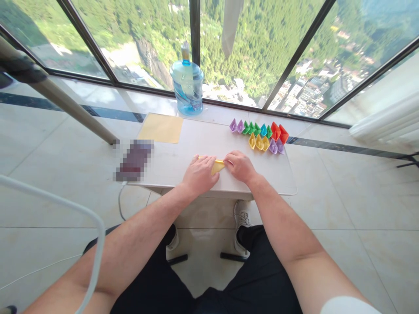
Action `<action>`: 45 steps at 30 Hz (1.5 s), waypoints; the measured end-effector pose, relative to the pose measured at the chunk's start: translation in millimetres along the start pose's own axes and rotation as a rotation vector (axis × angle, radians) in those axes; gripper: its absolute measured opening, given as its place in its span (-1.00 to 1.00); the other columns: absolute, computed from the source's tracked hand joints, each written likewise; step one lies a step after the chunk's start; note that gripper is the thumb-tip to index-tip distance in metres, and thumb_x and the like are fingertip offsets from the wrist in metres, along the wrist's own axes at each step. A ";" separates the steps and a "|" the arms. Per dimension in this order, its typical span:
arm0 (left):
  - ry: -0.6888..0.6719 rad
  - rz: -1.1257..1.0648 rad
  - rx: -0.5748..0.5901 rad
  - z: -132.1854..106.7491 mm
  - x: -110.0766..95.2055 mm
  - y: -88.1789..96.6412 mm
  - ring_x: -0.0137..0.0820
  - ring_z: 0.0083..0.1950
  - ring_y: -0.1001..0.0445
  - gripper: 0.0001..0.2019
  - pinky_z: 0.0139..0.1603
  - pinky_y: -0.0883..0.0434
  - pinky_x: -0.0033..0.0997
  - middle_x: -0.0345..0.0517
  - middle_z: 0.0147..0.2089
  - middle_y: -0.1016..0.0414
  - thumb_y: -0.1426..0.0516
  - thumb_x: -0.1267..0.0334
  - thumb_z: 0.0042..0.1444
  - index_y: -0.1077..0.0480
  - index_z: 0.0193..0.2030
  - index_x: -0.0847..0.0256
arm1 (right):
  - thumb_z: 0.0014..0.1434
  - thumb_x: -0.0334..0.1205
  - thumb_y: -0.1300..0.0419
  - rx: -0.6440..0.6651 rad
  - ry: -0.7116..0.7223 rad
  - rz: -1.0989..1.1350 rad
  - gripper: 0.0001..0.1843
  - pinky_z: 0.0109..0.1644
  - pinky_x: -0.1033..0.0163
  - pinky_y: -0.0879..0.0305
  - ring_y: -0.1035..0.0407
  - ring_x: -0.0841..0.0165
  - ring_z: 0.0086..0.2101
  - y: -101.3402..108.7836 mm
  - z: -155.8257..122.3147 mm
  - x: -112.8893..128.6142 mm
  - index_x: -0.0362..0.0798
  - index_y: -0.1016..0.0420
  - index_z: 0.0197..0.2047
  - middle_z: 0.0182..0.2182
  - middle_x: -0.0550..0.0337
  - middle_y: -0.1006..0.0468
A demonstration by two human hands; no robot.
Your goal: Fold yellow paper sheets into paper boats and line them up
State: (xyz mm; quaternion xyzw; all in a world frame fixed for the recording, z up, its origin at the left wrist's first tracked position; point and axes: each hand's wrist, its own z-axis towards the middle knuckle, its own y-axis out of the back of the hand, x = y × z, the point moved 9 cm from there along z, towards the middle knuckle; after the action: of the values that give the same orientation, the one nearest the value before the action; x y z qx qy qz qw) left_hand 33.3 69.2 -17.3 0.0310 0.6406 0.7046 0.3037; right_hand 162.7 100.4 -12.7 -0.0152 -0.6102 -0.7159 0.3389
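Observation:
A yellow folded paper (218, 167) lies near the front edge of the white table (203, 131). My left hand (200, 173) covers its left part, holding it down with the fingers stretched along the top edge and the thumb by the lower side. At the right corner, my right hand (240, 166) pinches the paper between thumb and fingers. How the paper is folded under my left hand is hidden. Beyond my right hand stand several small folded paper boats: green boats (252, 128), red boats (279, 132), yellow boats (259, 142) and purple boats (276, 146).
A flat yellow paper sheet (162, 128) lies at the table's back left. A pixelated dark object (134, 161) sits at the left edge, with a cable (120, 203) below it. Behind the table stands a large blue water bottle (187, 87) by the window.

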 end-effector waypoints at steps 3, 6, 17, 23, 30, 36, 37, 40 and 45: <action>-0.031 0.024 -0.002 4.1 -1.9 1.9 -0.06 0.24 -0.45 -0.56 0.36 -0.27 -0.04 0.17 0.15 -0.58 -0.14 0.19 0.23 -0.44 0.21 0.31 | 0.24 -0.33 -0.20 -0.058 -0.053 0.078 -0.84 -0.02 0.16 -0.39 -0.48 0.26 -0.20 3.7 3.0 -2.2 -0.05 -0.64 -0.22 -0.26 0.08 -0.64; -0.034 0.069 0.013 7.2 -2.0 5.0 -0.08 0.17 -0.48 -0.67 0.19 -0.40 -0.14 0.11 0.07 -0.62 -0.09 0.28 0.24 -0.51 0.08 0.29 | 0.18 -0.37 -0.19 -0.127 -0.115 0.190 -0.78 -0.07 0.19 -0.42 -0.51 0.30 -0.25 7.2 5.6 -9.7 -0.05 -0.65 -0.15 -0.22 0.11 -0.68; 0.014 0.138 -0.037 14.1 3.2 19.0 -0.08 -0.04 -0.57 -0.67 0.06 -0.36 -0.07 0.11 -0.14 -0.66 0.00 0.28 0.28 -0.58 -0.06 0.25 | 0.06 -0.37 -0.27 -0.050 -0.310 0.317 -0.75 -0.04 0.19 -0.44 -0.53 0.32 -0.28 -4.2 7.5 -23.7 -0.03 -0.67 -0.18 -0.27 0.16 -0.70; 0.047 -0.165 -0.170 15.9 3.5 38.2 -0.18 -0.15 -0.53 -0.74 0.00 -0.37 -0.18 0.01 -0.25 -0.65 -0.10 0.17 0.24 -0.60 -0.15 0.19 | 0.09 -0.07 -0.34 -0.125 -0.289 0.677 -0.77 -0.15 0.22 -0.43 -0.53 0.31 -0.25 5.5 15.0 -4.8 -0.04 -0.62 -0.26 -0.28 0.14 -0.68; 0.538 -1.392 -0.395 16.7 53.3 23.6 -0.39 -0.38 -0.45 -0.73 -0.30 -0.38 -0.38 -0.22 -0.40 -0.49 -0.31 0.09 -0.06 -0.43 -0.33 0.21 | -0.04 0.07 -0.44 0.048 -0.286 0.966 -0.56 -0.18 0.24 -0.42 -0.51 0.33 -0.27 -9.0 18.7 19.5 -0.05 -0.57 -0.19 -0.27 0.15 -0.66; 0.624 -1.594 -0.352 16.6 68.3 5.2 -0.38 -0.27 -0.51 -0.62 -0.21 -0.43 -0.37 -0.20 -0.31 -0.53 -0.39 0.28 -0.32 -0.43 -0.29 0.23 | 0.03 0.04 -0.35 0.059 -0.507 0.836 -0.67 -0.49 0.34 -0.11 -0.23 0.47 -0.58 -9.9 9.4 -2.6 -0.08 -0.51 -0.42 -0.63 0.28 -0.45; 0.642 -1.561 -0.330 15.6 71.1 3.7 -0.38 -0.26 -0.51 -0.64 -0.21 -0.42 -0.37 -0.20 -0.32 -0.52 -0.38 0.30 -0.34 -0.42 -0.32 0.22 | 0.02 0.03 -0.35 0.068 -0.528 0.850 -0.68 -0.50 0.34 -0.09 -0.22 0.48 -0.58 -8.9 8.6 -6.8 -0.08 -0.51 -0.42 -0.64 0.28 -0.44; 0.702 -1.407 -0.247 12.9 78.1 0.9 -0.40 -0.33 -0.47 -0.71 -0.28 -0.37 -0.39 -0.20 -0.39 -0.50 -0.37 0.28 -0.32 -0.40 -0.43 0.22 | -0.04 0.00 -0.36 0.116 -0.563 0.840 -0.69 -0.49 0.33 -0.05 -0.18 0.49 -0.59 -5.9 7.0 -18.9 -0.08 -0.50 -0.46 -0.65 0.31 -0.40; 0.731 -0.963 -0.127 13.1 84.5 7.1 -0.40 -0.44 -0.37 -0.85 -0.37 -0.25 -0.37 -0.17 -0.51 -0.47 -0.30 0.20 -0.15 -0.44 -0.50 0.20 | -0.08 0.00 -0.34 0.122 -0.658 0.708 -0.69 -0.45 0.32 0.00 -0.11 0.51 -0.56 -2.0 1.8 -40.5 -0.07 -0.46 -0.52 -0.66 0.38 -0.28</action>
State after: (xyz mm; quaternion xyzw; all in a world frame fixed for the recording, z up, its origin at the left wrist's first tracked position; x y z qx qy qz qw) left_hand -32.5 120.3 -37.6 -0.5244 0.6021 0.4899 0.3498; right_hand 192.1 121.0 -31.6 -0.4275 -0.6833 -0.4766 0.3509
